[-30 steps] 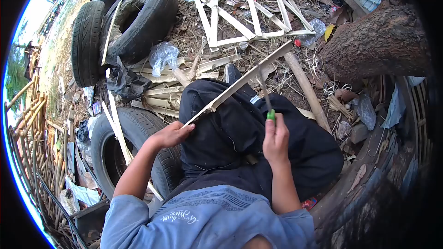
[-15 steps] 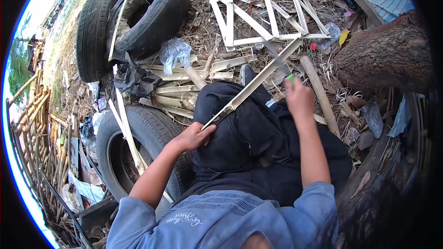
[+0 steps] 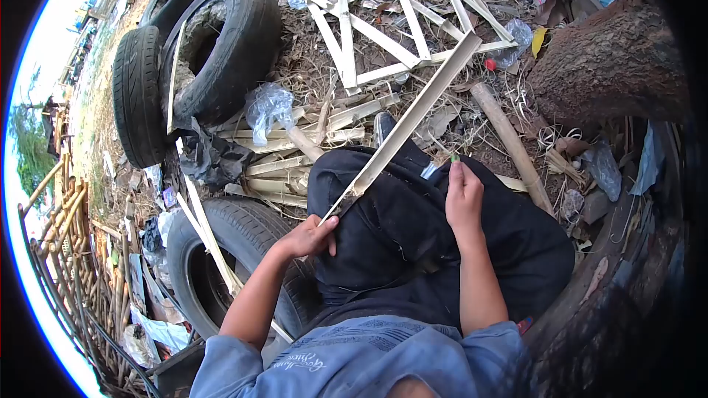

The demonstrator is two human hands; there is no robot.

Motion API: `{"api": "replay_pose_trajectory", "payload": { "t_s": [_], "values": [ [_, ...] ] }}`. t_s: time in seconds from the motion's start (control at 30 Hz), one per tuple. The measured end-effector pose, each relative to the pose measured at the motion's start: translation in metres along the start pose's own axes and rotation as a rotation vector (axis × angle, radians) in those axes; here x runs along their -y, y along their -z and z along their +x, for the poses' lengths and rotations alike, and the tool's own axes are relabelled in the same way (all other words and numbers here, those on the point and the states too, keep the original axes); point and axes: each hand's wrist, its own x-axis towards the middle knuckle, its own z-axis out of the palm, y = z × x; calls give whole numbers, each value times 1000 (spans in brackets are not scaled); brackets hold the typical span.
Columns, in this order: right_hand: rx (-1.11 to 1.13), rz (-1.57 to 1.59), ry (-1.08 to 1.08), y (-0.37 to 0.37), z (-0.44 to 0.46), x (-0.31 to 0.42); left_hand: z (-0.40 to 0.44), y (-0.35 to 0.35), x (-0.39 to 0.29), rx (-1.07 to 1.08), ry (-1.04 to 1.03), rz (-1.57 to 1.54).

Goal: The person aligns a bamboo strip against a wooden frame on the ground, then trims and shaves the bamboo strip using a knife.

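My left hand (image 3: 311,238) grips the lower end of a long split bamboo strip (image 3: 409,119), which slants up and to the right over my dark trousers. The strip's inner hollow side shows, with a dark notch near its lower part. To the right, my right hand (image 3: 464,190) is closed around the green handle of a knife (image 3: 454,158); only the tip of the handle shows and the blade is hard to make out. The knife is apart from the strip.
Ahead lies a lattice of bamboo strips (image 3: 383,26). More split bamboo (image 3: 280,177) is piled beyond my knee. Tires (image 3: 240,51) stand at the left, with another tire (image 3: 221,225) beside my leg. A tree trunk (image 3: 612,66) is at the right.
My right hand has come down and closer to my lap with the knife, away from the strip. My left hand still holds the strip, and the camera view has shifted slightly.
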Motion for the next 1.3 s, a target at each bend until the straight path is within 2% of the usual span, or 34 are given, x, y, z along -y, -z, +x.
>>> {"api": "replay_pose_trajectory", "payload": {
  "t_s": [0.1, 0.17, 0.23, 0.27, 0.3, 0.37, 0.4, 0.43, 0.5, 0.57, 0.6, 0.7, 0.77, 0.83, 0.9, 0.97, 1.0, 1.07, 1.1, 1.23, 1.3],
  "values": [
    [35, 49, 109, -7, -6, 1, 6, 11, 3, 99, 21, -19],
    [25, 48, 91, -12, -3, -18, 8, 15, 2, 154, 33, -34],
    [49, 471, -290, -11, 4, -29, 5, 20, -3, 191, 59, -22],
    [50, 669, -400, -7, 3, -33, 7, 20, 4, 205, 78, -62],
    [51, 670, -405, -4, 3, -20, 8, 23, 3, 207, 82, -63],
    [97, 181, 284, -11, 1, 4, 11, 28, 0, 413, 118, -233],
    [105, -33, 503, -20, 1, 4, 11, 29, 0, 421, 125, -231],
    [198, -219, 554, -25, 1, 12, 11, 29, 1, 412, 130, -232],
    [272, -302, 585, -41, 7, 5, 10, 30, 0, 405, 141, -223],
    [255, -367, 703, -44, 27, -13, 8, 25, -1, 289, 88, -155],
    [255, -426, 738, -45, 35, -17, 5, 22, -11, 285, 169, -224],
    [209, -520, 853, -48, 60, -17, 12, 20, -2, 242, 105, -249],
    [153, -609, 932, -50, 76, -23, 14, 19, -2, 242, 148, -372],
    [15, -589, 721, -37, 92, -32, 8, 16, -5, 269, 149, -422],
    [-145, -670, 292, 20, 129, -32, 5, 11, 4, 276, 106, -380],
    [-164, -735, 319, 42, 130, 3, 9, 16, 6, 293, 62, -305],
    [-167, -814, 331, 51, 127, 13, 12, 17, 8, 314, 69, -364],
    [-201, -792, 348, 56, 118, 7, 15, 18, 10, 350, 72, -408],
    [-218, -755, 385, 55, 119, 3, 13, 18, 10, 298, 91, -345],
    [-252, -684, 276, 39, 105, -3, 6, 17, 4, 309, 61, -290],
    [-254, -767, 276, 42, 115, 0, 11, 17, 5, 338, 107, -358]
  ]
}}
